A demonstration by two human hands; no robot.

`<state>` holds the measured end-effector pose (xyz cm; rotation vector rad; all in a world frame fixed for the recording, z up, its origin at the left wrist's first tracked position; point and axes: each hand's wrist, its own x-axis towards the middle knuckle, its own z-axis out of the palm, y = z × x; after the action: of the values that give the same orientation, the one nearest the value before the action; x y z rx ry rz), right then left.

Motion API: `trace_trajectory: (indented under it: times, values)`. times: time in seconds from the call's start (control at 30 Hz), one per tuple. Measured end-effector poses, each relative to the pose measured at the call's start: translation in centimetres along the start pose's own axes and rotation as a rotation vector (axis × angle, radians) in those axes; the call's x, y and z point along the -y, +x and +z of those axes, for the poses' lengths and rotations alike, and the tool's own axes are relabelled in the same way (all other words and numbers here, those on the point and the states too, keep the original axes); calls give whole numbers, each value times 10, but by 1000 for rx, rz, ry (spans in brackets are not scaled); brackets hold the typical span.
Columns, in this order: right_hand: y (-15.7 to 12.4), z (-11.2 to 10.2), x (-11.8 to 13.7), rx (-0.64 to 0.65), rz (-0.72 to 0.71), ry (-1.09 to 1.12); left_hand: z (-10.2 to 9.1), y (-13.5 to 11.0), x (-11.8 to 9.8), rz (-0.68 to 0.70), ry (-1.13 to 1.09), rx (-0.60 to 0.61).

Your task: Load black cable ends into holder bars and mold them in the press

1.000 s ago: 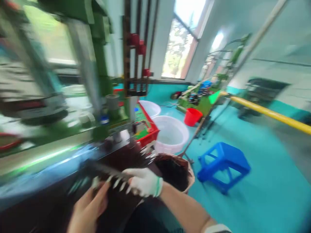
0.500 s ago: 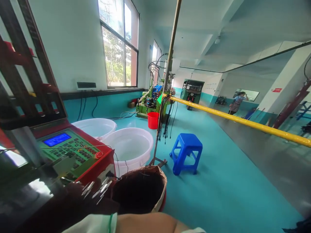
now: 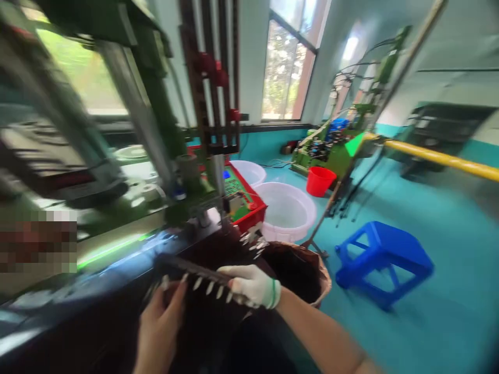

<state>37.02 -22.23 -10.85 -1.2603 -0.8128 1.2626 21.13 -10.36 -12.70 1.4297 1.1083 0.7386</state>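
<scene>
A dark bar [image 3: 198, 271] with several pale, flat metal prongs along its lower side spans the space between my hands over a dark work surface [image 3: 105, 311]. My right hand [image 3: 255, 285], in a white glove with a green cuff edge, is closed around the bar's right end. Bare, my left hand [image 3: 163, 314] has its thumb and fingers closed at the bar's left part, touching a prong there; motion blurs the fingertips. More pale metal prongs [image 3: 254, 241] lie beyond my right hand, beside the open paper-lined container [image 3: 323, 278].
To the left stands a green machine with metal columns [image 3: 134, 98]. A red control box [image 3: 251, 210] sits ahead, white tubs [image 3: 290, 208] behind it. Right are a blue stool [image 3: 390, 259], a red bucket [image 3: 320, 182] and a yellow bar [image 3: 436, 155] on a slanted pole [image 3: 405, 59].
My view has swung left, bringing the green machine in. Both hands are now visible holding the pronged bar; earlier only a forearm and glove cuff showed at the bottom edge.
</scene>
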Motion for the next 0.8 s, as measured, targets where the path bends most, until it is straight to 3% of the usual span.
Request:
trace_trajectory:
  times: [0.2, 0.33, 0.53, 0.8]
  values:
    - [6, -8, 1, 35, 50, -61, 10, 3, -7, -17, -272, -18]
    - [5, -4, 6, 8, 102, -133, 7, 0, -10, 13, -269, -42]
    - [4, 3, 15, -34, 122, -179, 5, 1, -9, 27, -237, 55]
    - [7, 3, 3, -19, 71, -205, 4, 0, -7, 38, -215, 76]
